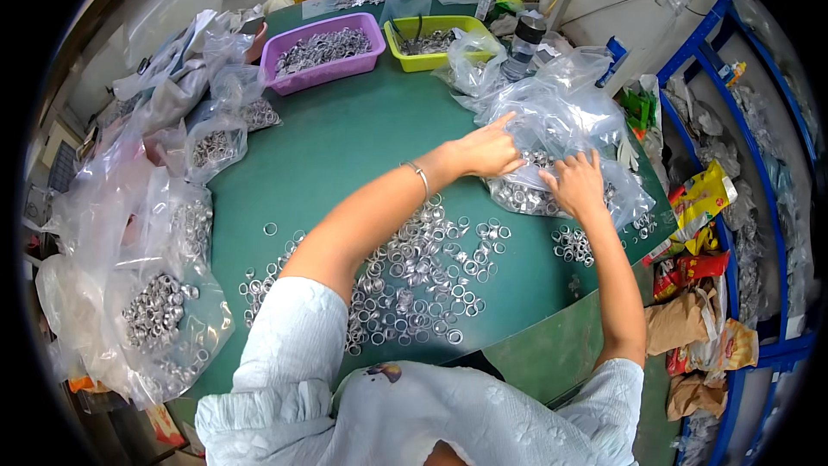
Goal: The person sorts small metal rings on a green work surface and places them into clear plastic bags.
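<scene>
Lining the left: clear bags (142, 216), slumping together.
Loose rings (405, 272): lying on the table (345, 138).
Left hand (488, 150): extending its index finger; others' grip, cannot tell.
Ring bag (561, 125): lying beneath both hands.
Right hand (578, 183): spreading its fingers over it.

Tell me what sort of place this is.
Probably a small workshop handling metal parts in bulk: loose metal rings lie across a green table, a purple bin holds heaped metal pieces, and blue shelves stand alongside.
</scene>
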### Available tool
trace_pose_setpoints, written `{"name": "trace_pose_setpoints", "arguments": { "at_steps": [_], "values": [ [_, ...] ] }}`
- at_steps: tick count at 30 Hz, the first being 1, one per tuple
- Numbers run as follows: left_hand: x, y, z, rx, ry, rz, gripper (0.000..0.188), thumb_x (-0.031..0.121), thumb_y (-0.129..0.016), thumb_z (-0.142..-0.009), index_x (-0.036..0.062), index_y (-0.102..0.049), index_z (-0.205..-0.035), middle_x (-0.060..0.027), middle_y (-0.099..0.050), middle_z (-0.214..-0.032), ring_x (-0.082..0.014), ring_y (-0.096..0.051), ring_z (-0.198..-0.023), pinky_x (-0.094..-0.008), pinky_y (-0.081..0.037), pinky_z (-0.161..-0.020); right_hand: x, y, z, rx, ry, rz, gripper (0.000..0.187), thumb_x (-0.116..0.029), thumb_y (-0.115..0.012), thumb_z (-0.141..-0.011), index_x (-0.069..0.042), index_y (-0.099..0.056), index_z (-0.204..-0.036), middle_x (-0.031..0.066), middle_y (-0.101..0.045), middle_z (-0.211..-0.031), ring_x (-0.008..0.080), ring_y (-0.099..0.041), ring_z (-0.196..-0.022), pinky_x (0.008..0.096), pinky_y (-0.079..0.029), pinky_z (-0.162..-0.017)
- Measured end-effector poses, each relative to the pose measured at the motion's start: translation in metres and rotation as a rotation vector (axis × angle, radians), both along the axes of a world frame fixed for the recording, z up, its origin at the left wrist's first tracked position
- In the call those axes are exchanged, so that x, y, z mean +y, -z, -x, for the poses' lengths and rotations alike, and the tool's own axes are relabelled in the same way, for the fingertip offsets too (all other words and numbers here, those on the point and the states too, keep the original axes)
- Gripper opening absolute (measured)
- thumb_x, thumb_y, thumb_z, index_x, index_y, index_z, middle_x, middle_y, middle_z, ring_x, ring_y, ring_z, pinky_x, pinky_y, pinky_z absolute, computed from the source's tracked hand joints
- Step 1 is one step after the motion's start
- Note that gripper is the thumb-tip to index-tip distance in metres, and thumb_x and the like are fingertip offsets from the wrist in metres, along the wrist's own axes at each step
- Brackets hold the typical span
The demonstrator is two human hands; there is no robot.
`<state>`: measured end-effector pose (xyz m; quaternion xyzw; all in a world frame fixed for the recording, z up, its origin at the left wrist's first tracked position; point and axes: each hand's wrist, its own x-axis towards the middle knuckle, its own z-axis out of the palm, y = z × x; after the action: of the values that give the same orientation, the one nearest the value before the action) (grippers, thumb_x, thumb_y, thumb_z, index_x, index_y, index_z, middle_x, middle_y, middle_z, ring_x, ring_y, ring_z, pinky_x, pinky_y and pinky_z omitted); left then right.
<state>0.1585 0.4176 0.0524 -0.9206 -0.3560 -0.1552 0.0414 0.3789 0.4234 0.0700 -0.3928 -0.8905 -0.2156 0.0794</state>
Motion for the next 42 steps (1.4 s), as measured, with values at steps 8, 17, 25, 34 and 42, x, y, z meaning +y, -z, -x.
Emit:
{"name": "trace_pose_setpoints", "arguments": {
  "at_steps": [8,17,25,34,42],
  "values": [
    [0.054,-0.044,-0.005,0.048,-0.14,-0.277,0.023,0.021,-0.052,-0.083,0.0053,-0.064,-0.07,-0.01,-0.061,-0.066,-0.0256,-0.061,-0.072,-0.0442,-0.023,-0.106,0.037,-0.044,-0.021,-0.009,0.243,-0.105,0.031,-0.037,-0.067,-0.072,-0.006,-0.067,-0.071,0.0105,-0.062,-0.066,0.0252,-0.058,-0.079,0.0406,-0.034,-0.087],
    [0.05,-0.031,-0.016,-0.033,-0.196,-0.345,0.015,0.012,-0.05,-0.08,0.005,-0.063,-0.082,-0.0108,-0.064,-0.092,-0.0235,-0.054,-0.104,-0.0464,-0.024,-0.106,0.023,-0.007,-0.026,0.093,0.323,-0.404,0.019,-0.024,-0.068,-0.069,-0.009,-0.06,-0.063,0.0074,-0.06,-0.063,0.0233,-0.056,-0.074,0.0385,-0.036,-0.08],
    [-0.097,-0.003,0.033,-0.739,-0.354,0.041,0.035,0.005,-0.052,-0.083,0.0078,-0.051,-0.117,-0.0122,-0.054,-0.118,-0.0275,-0.047,-0.115,-0.0508,-0.025,-0.104,-0.081,0.012,-0.009,0.538,-0.14,-0.169,0.037,-0.007,-0.064,-0.073,-0.003,-0.055,-0.108,0.0133,-0.054,-0.104,0.0308,-0.049,-0.102,0.0415,-0.03,-0.094],
    [-0.323,0.046,0.051,-0.295,-0.983,0.319,0.044,0.02,-0.062,-0.079,0.0082,-0.049,-0.12,-0.0119,-0.035,-0.136,-0.0364,-0.029,-0.126,-0.0647,-0.021,-0.096,-0.151,0.075,0.082,0.33,-0.32,0.641,0.06,-0.031,-0.062,-0.08,0.003,-0.04,-0.124,0.0207,-0.032,-0.135,0.0371,-0.024,-0.128,0.0488,-0.019,-0.103],
    [-0.392,0.06,0.054,-0.482,-1.306,0.262,0.042,0.012,-0.065,-0.077,0.0073,-0.053,-0.117,-0.0113,-0.039,-0.135,-0.0327,-0.029,-0.129,-0.058,-0.01,-0.104,-0.194,0.075,0.094,0.332,-0.475,0.703,0.056,-0.025,-0.066,-0.077,0.002,-0.044,-0.121,0.0198,-0.035,-0.134,0.0388,-0.029,-0.126,0.0471,-0.024,-0.101]
  ]
}}
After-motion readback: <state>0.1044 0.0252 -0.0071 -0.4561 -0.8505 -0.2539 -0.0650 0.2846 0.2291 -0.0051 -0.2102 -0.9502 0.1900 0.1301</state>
